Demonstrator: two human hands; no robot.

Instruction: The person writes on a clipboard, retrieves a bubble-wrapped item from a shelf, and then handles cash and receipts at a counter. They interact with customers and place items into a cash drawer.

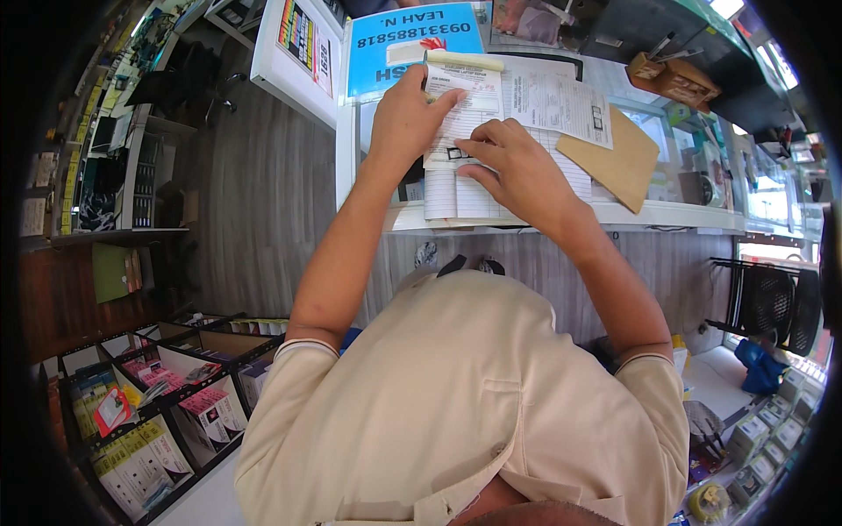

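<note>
Counter (684,217), white-edged, under papers (561,110); grey plank floor (263,193).

A person in a loose, plain beige shirt (395,394) of smooth cloth fills the lower middle of my remote view. I see short sleeves (285,386), each hem edged with a pale band and a thin dark line. A stitched seam runs down the front toward an open, matching collar (478,491). The left hand (408,114) and right hand (526,167) are bare, as are the forearms (338,254).
</note>
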